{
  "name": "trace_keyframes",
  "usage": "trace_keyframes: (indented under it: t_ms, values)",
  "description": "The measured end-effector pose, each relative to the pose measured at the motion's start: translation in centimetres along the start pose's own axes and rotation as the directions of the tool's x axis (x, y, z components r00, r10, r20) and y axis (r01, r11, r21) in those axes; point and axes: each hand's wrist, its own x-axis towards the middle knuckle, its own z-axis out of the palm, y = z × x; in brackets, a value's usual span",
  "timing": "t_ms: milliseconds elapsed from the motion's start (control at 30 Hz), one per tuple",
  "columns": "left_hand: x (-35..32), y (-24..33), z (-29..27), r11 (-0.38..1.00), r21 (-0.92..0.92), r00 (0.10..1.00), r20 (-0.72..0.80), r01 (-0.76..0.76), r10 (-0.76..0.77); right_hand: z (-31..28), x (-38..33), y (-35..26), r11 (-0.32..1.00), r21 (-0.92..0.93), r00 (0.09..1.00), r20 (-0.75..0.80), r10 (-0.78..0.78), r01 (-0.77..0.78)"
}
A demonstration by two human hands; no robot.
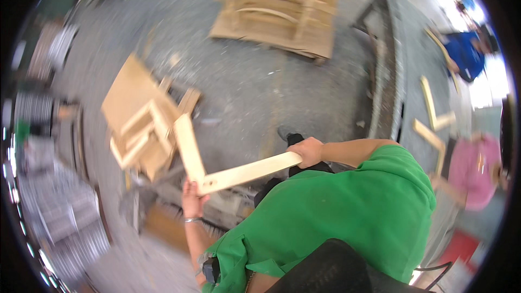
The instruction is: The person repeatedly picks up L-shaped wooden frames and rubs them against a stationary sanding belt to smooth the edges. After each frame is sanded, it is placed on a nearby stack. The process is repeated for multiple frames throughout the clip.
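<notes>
Two pale wooden boards joined at a corner make an L-shaped wooden piece (247, 176), held in front of my body. My left hand (194, 202) grips it at the joint, next to two small dark holes, with a bracelet on that wrist. Around the far end of the longer board my right hand (308, 152) is closed. The shorter board points away from me, its tip in front of a stack of wooden frames (142, 135) on the left. What the stack rests on is partly hidden.
Curved wooden parts are piled on a pallet (239, 31) ahead. To the right runs a long grey workbench (415, 65) with more L-shaped pieces (430, 103). A person in pink (475, 171) and one in blue (467, 54) are beside it. Metal stacks (65, 206) stand left.
</notes>
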Motion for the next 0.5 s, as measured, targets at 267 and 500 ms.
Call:
trace_keyframes:
  t_ms: [267, 500]
  values:
    - [9.6, 0.7, 27.2, 0.870, 0.482, 0.860, 0.397, 0.102, -0.321, -4.2, -16.8, 12.1, 0.446, 0.521, 0.281, -0.366, 0.887, -0.728]
    - [14.4, 3.1, 38.4, 0.753, 0.650, 0.825, 0.479, -0.104, -0.300, -22.9, -25.8, 33.4, 0.235, 0.722, -0.201, -0.463, 0.863, -0.651]
